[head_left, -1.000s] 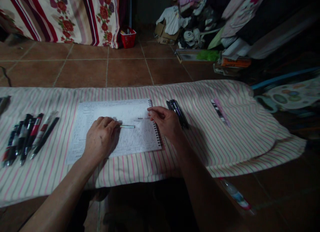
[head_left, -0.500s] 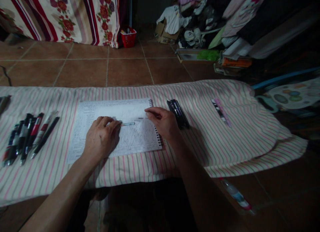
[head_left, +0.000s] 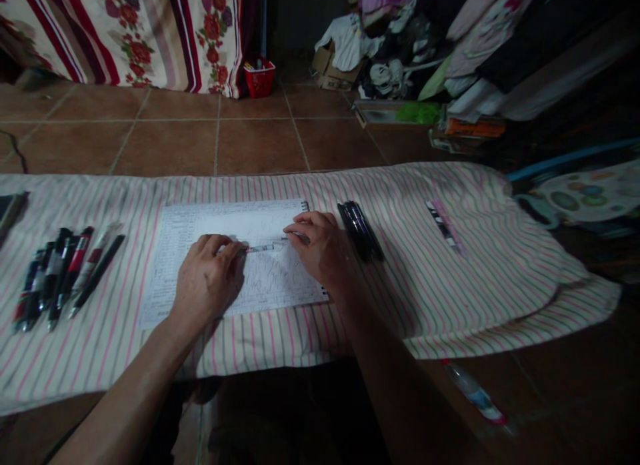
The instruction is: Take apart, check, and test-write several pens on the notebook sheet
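Observation:
A spiral notebook [head_left: 175, 278] with handwritten and scribbled pages lies on the striped cloth. Over its left part, my left hand [head_left: 207, 271] pinches a slim pen barrel [head_left: 261, 249] with a light, patterned surface, its clear end pointing right. My right hand [head_left: 320, 248] is closed at the notebook's right edge, thumb and forefinger together on a thin dark rod [head_left: 285, 238] that looks like a pen refill. Only a short end of the rod shows, close to the barrel's clear end; the rest is hidden by the fingers.
Several pens [head_left: 67, 271] lie in a bunch at left. Right of the notebook are dark glossy pens [head_left: 360, 231], and farther right black-and-white and pink pens [head_left: 445, 228]. A plastic bottle [head_left: 475, 395] lies on the floor; a red basket [head_left: 259, 79] stands by the curtain.
My right hand has moved slightly left, bringing the thin rod closer to the barrel's end; less of the rod shows. My left hand keeps its pinch, and the view has shifted a little.

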Motion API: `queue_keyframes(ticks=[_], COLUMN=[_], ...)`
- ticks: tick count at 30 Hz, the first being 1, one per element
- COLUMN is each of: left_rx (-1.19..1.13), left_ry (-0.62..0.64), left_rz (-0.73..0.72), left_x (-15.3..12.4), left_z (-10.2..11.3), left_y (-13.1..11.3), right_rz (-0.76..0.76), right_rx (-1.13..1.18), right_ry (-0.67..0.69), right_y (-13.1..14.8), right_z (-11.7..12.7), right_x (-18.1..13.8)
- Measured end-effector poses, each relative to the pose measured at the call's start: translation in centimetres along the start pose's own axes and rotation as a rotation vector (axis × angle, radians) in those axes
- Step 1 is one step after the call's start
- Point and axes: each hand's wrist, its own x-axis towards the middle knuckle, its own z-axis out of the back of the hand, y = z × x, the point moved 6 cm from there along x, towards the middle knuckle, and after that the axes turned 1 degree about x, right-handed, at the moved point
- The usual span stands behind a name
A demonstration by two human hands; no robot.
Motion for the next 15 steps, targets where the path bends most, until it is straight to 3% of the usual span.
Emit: queue_keyframes(ticks=[15], left_rx=[-0.021], left_ry=[0.014], left_rz=[0.024], left_x=[0.2], left_z=[-0.1], left_y=[-0.3], right_rz=[0.082], right_rx=[-0.036], right_ry=[0.045], right_y=[0.3], right_z=[-1.2], right_x=[-0.2])
